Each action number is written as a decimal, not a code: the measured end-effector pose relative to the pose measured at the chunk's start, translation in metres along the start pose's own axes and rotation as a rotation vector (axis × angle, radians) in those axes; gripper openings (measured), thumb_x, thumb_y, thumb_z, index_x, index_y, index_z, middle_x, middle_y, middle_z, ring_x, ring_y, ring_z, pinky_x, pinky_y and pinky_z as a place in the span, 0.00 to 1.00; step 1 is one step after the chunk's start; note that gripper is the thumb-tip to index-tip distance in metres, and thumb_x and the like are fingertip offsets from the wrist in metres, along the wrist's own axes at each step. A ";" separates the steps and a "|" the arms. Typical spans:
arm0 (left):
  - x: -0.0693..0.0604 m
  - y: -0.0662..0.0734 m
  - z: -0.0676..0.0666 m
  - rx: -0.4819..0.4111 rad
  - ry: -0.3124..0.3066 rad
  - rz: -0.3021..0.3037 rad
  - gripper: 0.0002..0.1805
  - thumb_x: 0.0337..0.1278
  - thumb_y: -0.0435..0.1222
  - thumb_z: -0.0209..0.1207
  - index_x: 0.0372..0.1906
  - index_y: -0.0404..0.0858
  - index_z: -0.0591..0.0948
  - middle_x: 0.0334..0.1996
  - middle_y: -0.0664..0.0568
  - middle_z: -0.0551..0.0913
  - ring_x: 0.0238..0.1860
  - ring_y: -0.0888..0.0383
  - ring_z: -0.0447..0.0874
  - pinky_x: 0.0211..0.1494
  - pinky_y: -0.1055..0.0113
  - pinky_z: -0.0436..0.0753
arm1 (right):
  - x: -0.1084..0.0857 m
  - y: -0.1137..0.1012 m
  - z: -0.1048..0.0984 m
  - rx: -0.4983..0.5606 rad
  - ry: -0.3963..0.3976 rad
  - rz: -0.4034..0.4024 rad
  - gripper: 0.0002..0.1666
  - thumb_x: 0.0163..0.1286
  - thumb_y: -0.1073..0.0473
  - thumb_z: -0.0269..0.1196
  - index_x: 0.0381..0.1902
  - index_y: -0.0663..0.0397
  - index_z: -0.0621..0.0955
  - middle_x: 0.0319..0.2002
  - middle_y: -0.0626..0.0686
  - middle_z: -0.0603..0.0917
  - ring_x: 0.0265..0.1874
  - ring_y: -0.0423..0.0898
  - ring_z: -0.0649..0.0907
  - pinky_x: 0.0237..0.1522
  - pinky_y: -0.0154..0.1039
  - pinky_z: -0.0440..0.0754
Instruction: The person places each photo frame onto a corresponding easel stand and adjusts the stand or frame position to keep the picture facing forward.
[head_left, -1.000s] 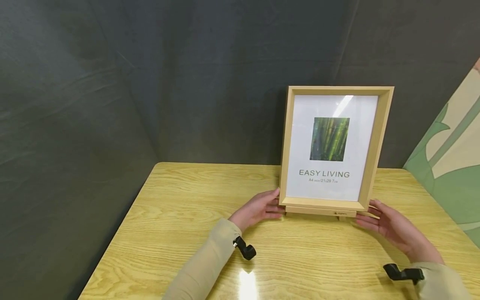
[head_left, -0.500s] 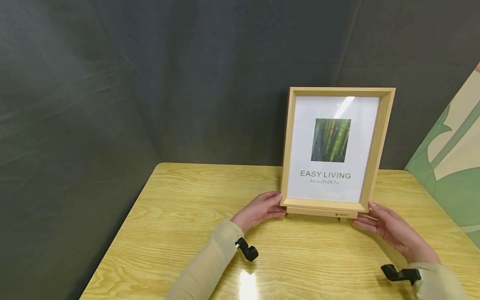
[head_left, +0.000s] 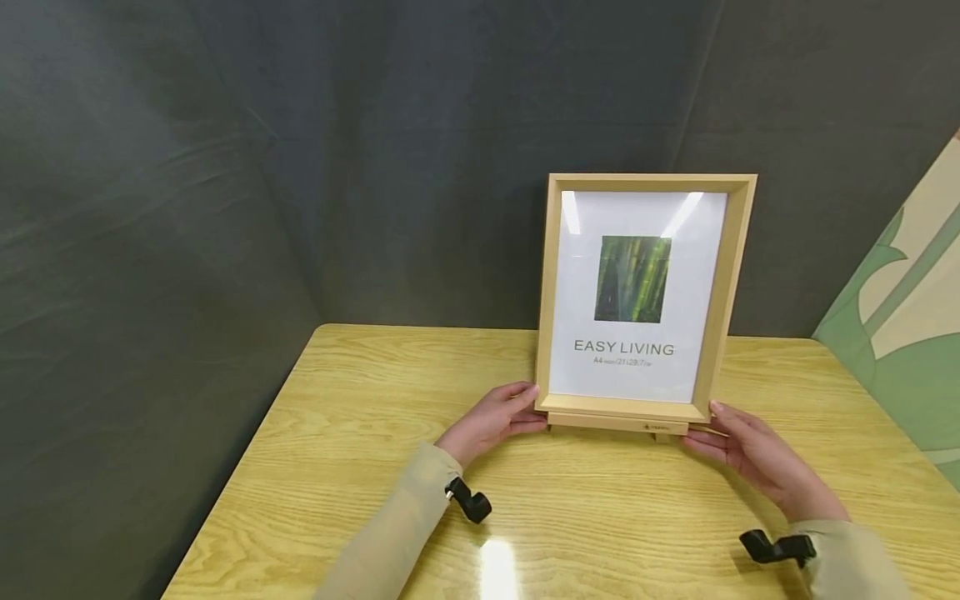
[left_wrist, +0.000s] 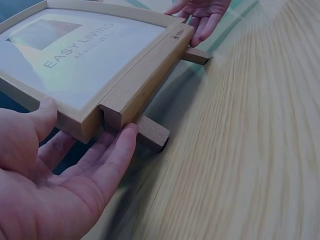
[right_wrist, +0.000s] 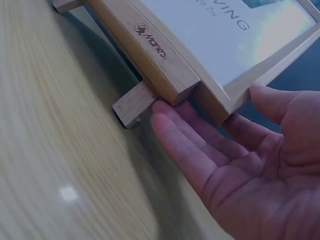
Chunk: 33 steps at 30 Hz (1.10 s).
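Note:
A light wooden picture frame [head_left: 622,407] leans back on a small wooden easel [head_left: 600,422]; behind its glazing is a white sheet reading EASY LIVING with a bamboo picture. My left hand [head_left: 491,421] holds the lower left corner. In the left wrist view, that thumb lies on the frame's side and the fingers reach beneath the easel ledge [left_wrist: 150,75]. At the lower right corner my right hand [head_left: 757,454] has its thumb against the frame and its fingertips under the ledge, near an easel foot [right_wrist: 134,104]. The easel's back is hidden.
The wood-grain table [head_left: 375,400] carries the easel close to its back edge. Dark cloth [head_left: 420,167] hangs behind and to the left. A green and cream patterned panel [head_left: 915,367] stands at the right. Each wrist wears a black camera mount [head_left: 471,500].
Over the last half second the framed picture and easel have moved left across the table, with both hands on them. Before that, my right thumb came up against the frame's corner.

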<state>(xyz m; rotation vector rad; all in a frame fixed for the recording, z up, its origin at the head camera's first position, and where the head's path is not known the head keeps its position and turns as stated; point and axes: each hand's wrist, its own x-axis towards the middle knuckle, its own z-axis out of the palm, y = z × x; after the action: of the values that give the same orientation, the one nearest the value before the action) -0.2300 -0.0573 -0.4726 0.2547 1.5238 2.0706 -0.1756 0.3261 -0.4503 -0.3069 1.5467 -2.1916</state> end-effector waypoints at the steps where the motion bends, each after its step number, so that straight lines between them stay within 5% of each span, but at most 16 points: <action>1: -0.002 0.000 -0.003 0.001 0.003 0.004 0.24 0.70 0.43 0.50 0.62 0.31 0.71 0.49 0.38 0.80 0.50 0.45 0.81 0.57 0.54 0.77 | 0.002 0.001 0.003 -0.004 0.001 0.000 0.23 0.81 0.58 0.36 0.54 0.46 0.78 0.51 0.54 0.82 0.52 0.54 0.81 0.54 0.48 0.75; 11: -0.022 0.006 -0.033 0.019 0.025 0.027 0.26 0.72 0.43 0.49 0.64 0.29 0.67 0.52 0.36 0.78 0.52 0.43 0.79 0.57 0.54 0.76 | 0.024 0.009 0.033 -0.085 0.066 0.007 0.17 0.80 0.55 0.41 0.57 0.56 0.70 0.49 0.54 0.82 0.50 0.53 0.82 0.53 0.47 0.76; 19: -0.038 0.009 -0.053 0.027 0.059 0.033 0.28 0.72 0.43 0.49 0.66 0.28 0.65 0.53 0.35 0.77 0.54 0.42 0.77 0.58 0.54 0.76 | 0.041 0.018 0.055 -0.156 0.134 0.036 0.31 0.79 0.51 0.43 0.65 0.74 0.56 0.49 0.54 0.80 0.49 0.53 0.82 0.53 0.46 0.76; 33: -0.060 0.015 -0.079 0.043 0.079 0.060 0.26 0.73 0.42 0.47 0.66 0.28 0.65 0.56 0.34 0.75 0.55 0.42 0.76 0.59 0.53 0.75 | 0.060 0.027 0.082 -0.138 0.142 0.058 0.36 0.79 0.50 0.44 0.66 0.78 0.53 0.50 0.57 0.79 0.49 0.51 0.82 0.55 0.47 0.75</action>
<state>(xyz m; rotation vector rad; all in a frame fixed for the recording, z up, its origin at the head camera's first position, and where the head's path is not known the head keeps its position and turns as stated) -0.2212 -0.1573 -0.4760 0.2398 1.6275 2.1192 -0.1879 0.2214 -0.4509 -0.1488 1.7656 -2.1054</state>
